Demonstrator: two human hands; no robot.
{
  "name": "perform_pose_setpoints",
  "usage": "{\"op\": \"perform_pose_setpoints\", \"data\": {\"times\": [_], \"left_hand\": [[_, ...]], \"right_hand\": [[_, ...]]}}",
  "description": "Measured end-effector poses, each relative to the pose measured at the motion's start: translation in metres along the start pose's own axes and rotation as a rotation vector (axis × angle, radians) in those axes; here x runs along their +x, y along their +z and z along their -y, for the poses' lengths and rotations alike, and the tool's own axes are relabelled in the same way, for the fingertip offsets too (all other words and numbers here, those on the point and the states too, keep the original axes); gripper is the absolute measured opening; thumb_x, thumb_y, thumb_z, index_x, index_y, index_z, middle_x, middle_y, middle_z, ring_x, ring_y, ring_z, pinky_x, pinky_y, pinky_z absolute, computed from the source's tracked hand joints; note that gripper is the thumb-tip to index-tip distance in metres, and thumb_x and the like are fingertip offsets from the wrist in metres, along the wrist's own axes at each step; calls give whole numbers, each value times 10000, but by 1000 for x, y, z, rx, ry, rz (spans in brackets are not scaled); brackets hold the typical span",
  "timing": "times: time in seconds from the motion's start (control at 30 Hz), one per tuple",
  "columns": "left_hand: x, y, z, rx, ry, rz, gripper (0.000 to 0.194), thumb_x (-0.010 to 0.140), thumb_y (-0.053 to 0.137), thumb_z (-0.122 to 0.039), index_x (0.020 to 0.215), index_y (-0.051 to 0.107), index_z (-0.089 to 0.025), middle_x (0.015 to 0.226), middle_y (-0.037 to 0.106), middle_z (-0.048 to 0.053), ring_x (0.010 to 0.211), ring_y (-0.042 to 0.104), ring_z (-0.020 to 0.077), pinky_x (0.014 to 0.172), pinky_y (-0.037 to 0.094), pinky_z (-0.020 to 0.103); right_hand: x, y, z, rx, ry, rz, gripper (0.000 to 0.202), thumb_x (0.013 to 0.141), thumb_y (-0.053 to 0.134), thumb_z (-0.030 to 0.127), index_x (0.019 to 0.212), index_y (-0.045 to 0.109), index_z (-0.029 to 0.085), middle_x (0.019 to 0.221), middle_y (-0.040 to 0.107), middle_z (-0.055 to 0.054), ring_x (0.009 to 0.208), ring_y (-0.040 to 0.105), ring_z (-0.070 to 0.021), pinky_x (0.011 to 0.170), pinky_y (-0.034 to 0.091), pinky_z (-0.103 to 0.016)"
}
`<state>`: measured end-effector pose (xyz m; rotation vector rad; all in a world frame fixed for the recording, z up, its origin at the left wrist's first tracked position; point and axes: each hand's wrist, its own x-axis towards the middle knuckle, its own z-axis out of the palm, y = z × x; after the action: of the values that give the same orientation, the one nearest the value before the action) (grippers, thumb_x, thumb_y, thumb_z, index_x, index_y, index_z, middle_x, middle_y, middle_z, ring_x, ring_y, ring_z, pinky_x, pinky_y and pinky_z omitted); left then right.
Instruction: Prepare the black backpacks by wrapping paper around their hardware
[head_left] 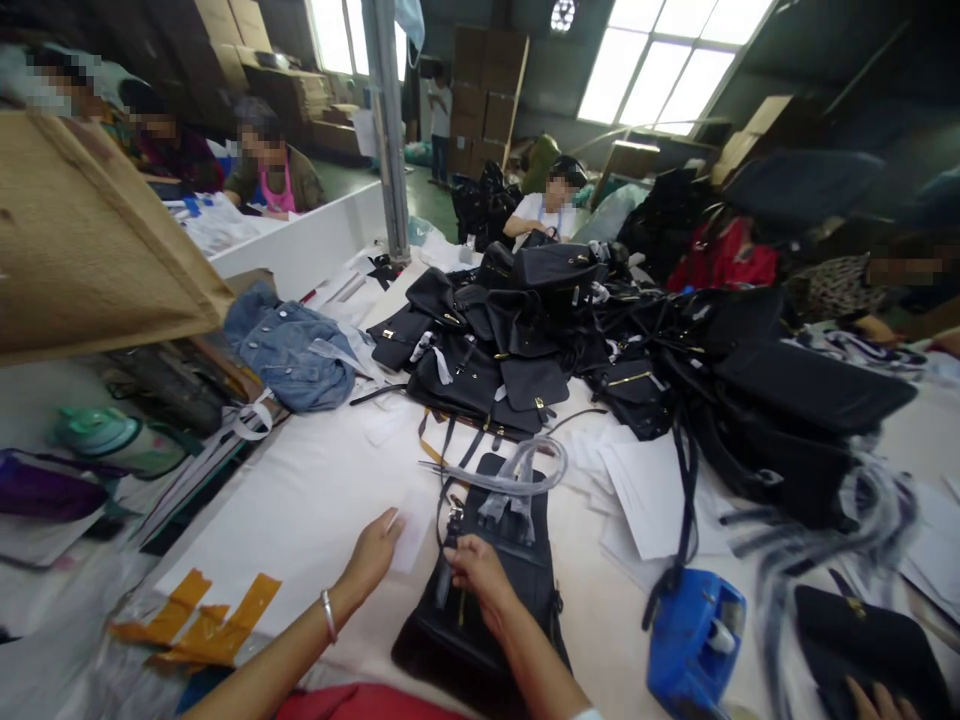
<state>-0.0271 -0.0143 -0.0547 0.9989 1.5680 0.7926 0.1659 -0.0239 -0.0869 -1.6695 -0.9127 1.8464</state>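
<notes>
A black bag (487, 630) lies flat on the white table in front of me, its flap folded away from me with clear plastic strips on it. My left hand (373, 550), with a silver bangle on the wrist, pinches a small translucent sheet (410, 530) left of the bag. Over the bag's left side, my right hand (480, 570) has its fingers closed on a black strap (450, 540) near a metal buckle.
Black bags (517, 350) are heaped ahead. White papers (645, 490) and a blue container (697, 640) lie right. At left are a denim garment (292, 345) and orange tape (217, 620). A person's hand (881, 700) touches another bag lower right.
</notes>
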Motion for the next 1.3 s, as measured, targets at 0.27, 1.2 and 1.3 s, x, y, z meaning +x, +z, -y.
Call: {"op": "perform_pose_setpoints", "data": {"times": [0.27, 1.2, 1.3], "left_hand": [[-11, 54, -17, -304, -102, 209, 450, 776, 568, -416, 1092, 631, -102, 841, 721, 91, 724, 649, 239, 684, 506, 339], [-12, 58, -38, -446, -76, 625, 434, 860, 597, -382, 1226, 614, -149, 1053, 713, 90, 984, 643, 268, 980, 421, 431], [-9, 57, -39, -423, -104, 658, 465, 858, 596, -392, 1250, 595, -141, 1043, 716, 97, 947, 656, 280, 948, 439, 448]], "right_hand": [[-25, -16, 22, 262, -208, 133, 414, 718, 697, 530, 949, 598, 200, 709, 584, 20, 600, 521, -107, 554, 443, -220], [-10, -40, 27, -138, -430, -263, 268, 811, 587, 452, 842, 659, 196, 729, 618, 15, 684, 528, -162, 640, 389, -248], [-7, -40, 25, -74, -424, -246, 250, 793, 607, 428, 840, 659, 188, 733, 631, 8, 684, 543, -165, 643, 403, -250]]}}
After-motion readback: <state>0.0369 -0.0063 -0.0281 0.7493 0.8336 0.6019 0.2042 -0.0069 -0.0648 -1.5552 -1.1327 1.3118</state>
